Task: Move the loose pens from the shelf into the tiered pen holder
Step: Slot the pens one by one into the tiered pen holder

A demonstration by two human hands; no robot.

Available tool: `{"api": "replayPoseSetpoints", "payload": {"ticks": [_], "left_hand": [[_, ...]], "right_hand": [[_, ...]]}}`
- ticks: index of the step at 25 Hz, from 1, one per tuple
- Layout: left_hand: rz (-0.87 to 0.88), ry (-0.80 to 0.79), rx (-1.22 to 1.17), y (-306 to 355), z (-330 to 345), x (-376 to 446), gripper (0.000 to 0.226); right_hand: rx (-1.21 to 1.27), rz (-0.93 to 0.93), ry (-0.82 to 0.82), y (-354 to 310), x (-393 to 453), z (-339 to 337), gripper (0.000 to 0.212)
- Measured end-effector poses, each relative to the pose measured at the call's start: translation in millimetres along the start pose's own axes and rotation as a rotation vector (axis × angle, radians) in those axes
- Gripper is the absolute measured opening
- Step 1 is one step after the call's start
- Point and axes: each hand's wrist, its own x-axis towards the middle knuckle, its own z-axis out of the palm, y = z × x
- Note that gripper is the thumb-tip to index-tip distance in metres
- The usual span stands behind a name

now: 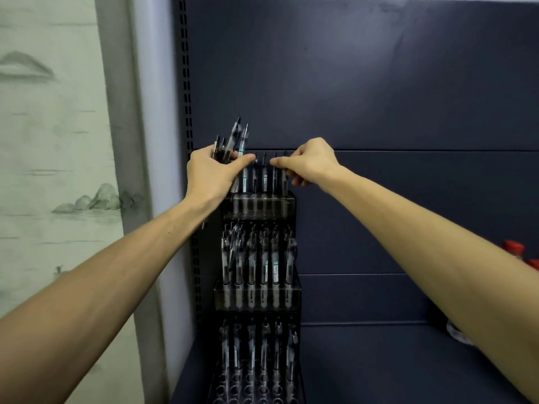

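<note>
A black tiered pen holder (258,300) stands against the left side of a dark blue shelf, with rows of clear-barrelled pens upright in its tiers. My left hand (211,177) grips a bundle of several loose pens (233,141) beside the top tier, tips pointing up. My right hand (310,161) is at the right end of the top tier (262,204), its fingers curled round the rightmost pen (284,173) standing there. Several pens stand between my two hands in the top row.
The shelf floor (379,363) stretches right of the holder. Red-capped items (514,249) and a clear object (459,335) lie at the far right edge behind my right forearm. A slotted upright post (186,83) and a curtain with a painted landscape (52,141) stand to the left.
</note>
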Motion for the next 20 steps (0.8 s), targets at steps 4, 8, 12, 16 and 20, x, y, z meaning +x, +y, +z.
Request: {"api": "replayPoseSetpoints", "payload": {"ticks": [4, 8, 12, 16, 20], "left_hand": [[-0.020, -0.014, -0.029, -1.6, 0.1, -0.7, 0.030], [-0.027, -0.059, 0.002, -3.6, -1.7, -0.3, 0.035], [-0.021, -0.035, -0.013, -1.8, -5.5, -2.6, 0.031], [-0.041, -0.038, -0.015, -6.2, -9.9, -2.7, 0.038], [-0.094, -0.077, -0.095, -9.1, -7.5, -2.8, 0.050]], "right_hand": [[0.023, 0.025, -0.008, 1.9, -1.1, -4.2, 0.036], [-0.143, -0.066, 0.097, -5.1, -3.9, 3.3, 0.037], [-0.151, -0.070, 0.082, -7.1, -4.1, 4.8, 0.035], [-0.131, -0.034, -0.015, -10.9, -3.3, -3.0, 0.032], [-0.220, -0.037, -0.015, -9.3, -6.4, -8.0, 0.043]]}}
